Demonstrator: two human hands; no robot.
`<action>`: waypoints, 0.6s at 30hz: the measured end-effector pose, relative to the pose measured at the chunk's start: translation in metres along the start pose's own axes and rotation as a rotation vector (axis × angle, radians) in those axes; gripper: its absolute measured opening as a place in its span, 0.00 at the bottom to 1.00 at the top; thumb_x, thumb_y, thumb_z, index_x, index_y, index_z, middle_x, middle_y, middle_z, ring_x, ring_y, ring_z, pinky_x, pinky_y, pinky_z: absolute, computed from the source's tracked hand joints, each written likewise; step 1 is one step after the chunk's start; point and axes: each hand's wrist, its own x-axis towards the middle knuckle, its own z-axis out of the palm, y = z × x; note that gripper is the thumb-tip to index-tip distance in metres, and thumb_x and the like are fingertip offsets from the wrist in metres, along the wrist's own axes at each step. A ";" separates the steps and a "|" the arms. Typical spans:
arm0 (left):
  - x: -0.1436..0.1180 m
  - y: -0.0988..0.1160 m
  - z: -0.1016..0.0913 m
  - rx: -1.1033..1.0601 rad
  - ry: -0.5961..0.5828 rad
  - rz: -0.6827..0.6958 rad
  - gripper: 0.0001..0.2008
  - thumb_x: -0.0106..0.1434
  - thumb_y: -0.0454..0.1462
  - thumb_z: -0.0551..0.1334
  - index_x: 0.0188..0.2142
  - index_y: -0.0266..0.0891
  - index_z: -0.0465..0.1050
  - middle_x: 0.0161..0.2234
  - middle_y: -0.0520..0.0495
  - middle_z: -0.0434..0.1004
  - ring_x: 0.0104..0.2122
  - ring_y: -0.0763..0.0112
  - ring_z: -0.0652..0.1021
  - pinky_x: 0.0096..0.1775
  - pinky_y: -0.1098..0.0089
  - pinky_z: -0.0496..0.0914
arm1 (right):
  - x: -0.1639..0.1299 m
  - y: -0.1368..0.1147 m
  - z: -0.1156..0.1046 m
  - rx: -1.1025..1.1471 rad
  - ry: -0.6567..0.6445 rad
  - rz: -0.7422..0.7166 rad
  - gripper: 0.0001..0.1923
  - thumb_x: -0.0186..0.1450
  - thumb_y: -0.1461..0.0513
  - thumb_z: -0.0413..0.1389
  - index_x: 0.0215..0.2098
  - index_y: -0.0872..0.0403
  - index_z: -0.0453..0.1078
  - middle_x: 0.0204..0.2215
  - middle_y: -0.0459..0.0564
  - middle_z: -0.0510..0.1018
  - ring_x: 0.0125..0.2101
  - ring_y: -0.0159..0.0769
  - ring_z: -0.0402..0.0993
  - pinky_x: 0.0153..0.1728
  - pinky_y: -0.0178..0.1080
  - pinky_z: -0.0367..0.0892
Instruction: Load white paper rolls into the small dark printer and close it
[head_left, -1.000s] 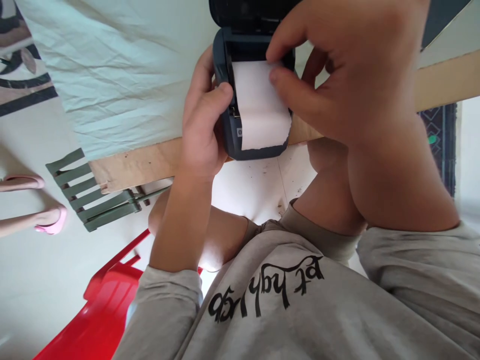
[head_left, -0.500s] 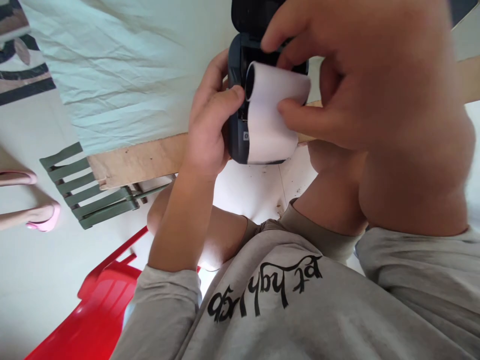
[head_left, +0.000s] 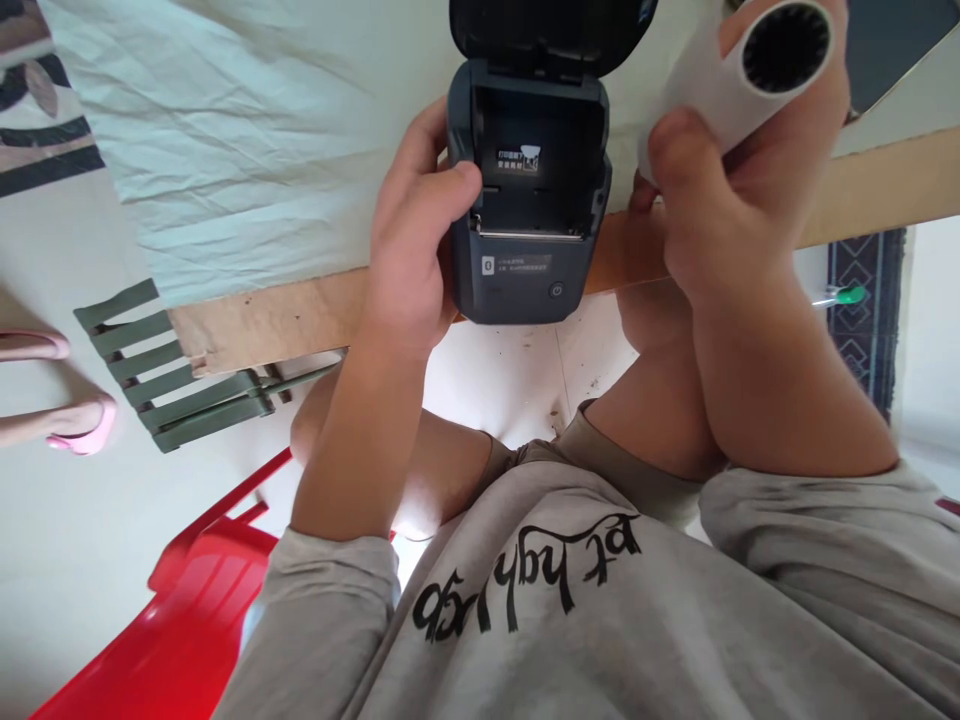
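A dark blue label printer (head_left: pixel 517 290) sits in my left hand (head_left: pixel 420 230), thumb on its near rim and the other fingers around its side and underneath. Its black lid (head_left: pixel 547 35) is flipped up and back. Inside the bare paper compartment a small printed sticker (head_left: pixel 519 158) shows, with a power button (head_left: pixel 556 290) on the front face. To the right of the printer, my right hand (head_left: pixel 727 190) is wrapped around a white paper roll (head_left: pixel 701 95), tilted so its hollow dark core faces up and right.
A pale green cloth covers the table (head_left: pixel 262 150), which has a bare wooden edge (head_left: pixel 285 318). A dark flat object (head_left: pixel 892 50) lies at the upper right. Below stand a green slatted stool (head_left: pixel 210 400) and a red plastic chair (head_left: pixel 172 620). Another person's feet in pink footwear (head_left: pixel 90 425) are at the left.
The paper roll has come out of the printer's compartment and moved right in my right hand. My left hand keeps the printer in nearly the same place.
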 end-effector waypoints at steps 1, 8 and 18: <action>0.001 -0.001 0.000 -0.018 0.005 0.023 0.12 0.53 0.44 0.60 0.39 0.51 0.75 0.34 0.48 0.76 0.31 0.59 0.75 0.30 0.60 0.67 | 0.000 -0.002 -0.002 -0.108 -0.040 -0.012 0.12 0.62 0.53 0.53 0.38 0.51 0.68 0.35 0.44 0.67 0.39 0.19 0.64 0.47 0.30 0.66; 0.001 -0.001 -0.001 -0.012 -0.005 0.035 0.12 0.54 0.43 0.61 0.39 0.51 0.76 0.38 0.49 0.75 0.38 0.58 0.75 0.37 0.60 0.69 | -0.001 0.001 -0.011 -0.244 -0.178 0.008 0.20 0.60 0.53 0.55 0.48 0.52 0.64 0.44 0.45 0.68 0.39 0.22 0.63 0.40 0.30 0.62; 0.003 -0.003 -0.001 -0.045 0.006 0.059 0.13 0.51 0.40 0.63 0.38 0.46 0.76 0.35 0.47 0.75 0.33 0.61 0.73 0.29 0.61 0.67 | -0.006 -0.003 -0.014 -0.352 -0.284 0.057 0.31 0.54 0.65 0.55 0.57 0.56 0.56 0.39 0.45 0.70 0.35 0.17 0.65 0.39 0.29 0.63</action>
